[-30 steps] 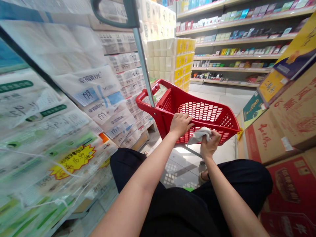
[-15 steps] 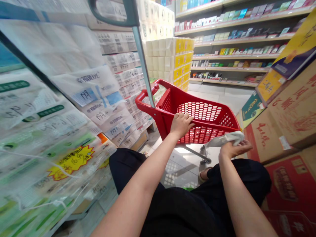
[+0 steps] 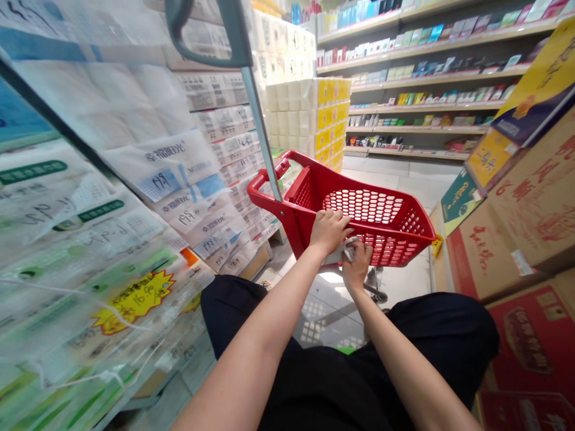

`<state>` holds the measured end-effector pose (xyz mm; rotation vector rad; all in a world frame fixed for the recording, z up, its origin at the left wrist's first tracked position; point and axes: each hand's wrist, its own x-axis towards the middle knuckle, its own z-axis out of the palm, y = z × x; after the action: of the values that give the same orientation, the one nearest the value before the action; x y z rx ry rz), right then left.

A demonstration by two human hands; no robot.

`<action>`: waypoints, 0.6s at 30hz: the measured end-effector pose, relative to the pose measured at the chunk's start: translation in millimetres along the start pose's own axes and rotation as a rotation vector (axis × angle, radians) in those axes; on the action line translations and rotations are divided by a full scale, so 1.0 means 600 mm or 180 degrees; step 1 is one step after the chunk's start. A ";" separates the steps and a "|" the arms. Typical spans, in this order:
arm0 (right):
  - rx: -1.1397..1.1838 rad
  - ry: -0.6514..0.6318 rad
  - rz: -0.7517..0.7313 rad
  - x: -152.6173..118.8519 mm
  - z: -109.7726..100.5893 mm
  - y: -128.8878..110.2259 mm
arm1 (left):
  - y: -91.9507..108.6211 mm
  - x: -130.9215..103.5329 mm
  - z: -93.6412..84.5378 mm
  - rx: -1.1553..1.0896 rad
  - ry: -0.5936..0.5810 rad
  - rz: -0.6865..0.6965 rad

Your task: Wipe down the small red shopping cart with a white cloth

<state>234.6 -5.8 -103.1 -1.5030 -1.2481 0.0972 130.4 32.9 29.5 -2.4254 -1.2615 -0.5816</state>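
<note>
A red rolling shopping basket [image 3: 404, 245] with honeycomb-holed walls tilts in front of my knees, its metal rod and grey handle [image 3: 242, 45] rising to the upper left. My left hand [image 3: 330, 230] grips the near rim, fingers folded over the top edge. Just right of and below it, my right hand [image 3: 357, 263] presses a crumpled white cloth [image 3: 349, 248] against the outside of the near wall. Most of the cloth is hidden by the fingers.
Stacked tissue packs [image 3: 179, 197] with price signs rise on the left. Cardboard cartons [image 3: 516, 221] stand close on the right. Behind the basket are yellow-ended paper packs [image 3: 332, 117] and stocked shelves [image 3: 417, 111]. My knees flank the tiled floor [image 3: 323, 305].
My right hand has moved left with the white cloth, from the basket's far right end to beside my left hand. My left hand stays on the rim.
</note>
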 end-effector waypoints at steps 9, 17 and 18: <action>-0.0168 0.1632 0.0848 0.068 -0.120 0.143 | -0.009 0.000 0.001 -0.0008 -0.0001 0.0023; -0.0220 0.1658 0.0992 0.071 -0.128 0.158 | 0.000 0.002 0.002 -0.0027 0.0009 0.0022; -0.0178 0.1526 0.1022 0.064 -0.111 0.143 | 0.003 0.003 0.003 -0.0028 0.0011 0.0019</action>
<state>347.9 -7.0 -122.5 -1.6437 -0.6291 -0.0851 133.0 34.2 28.7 -2.4336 -1.2526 -0.5907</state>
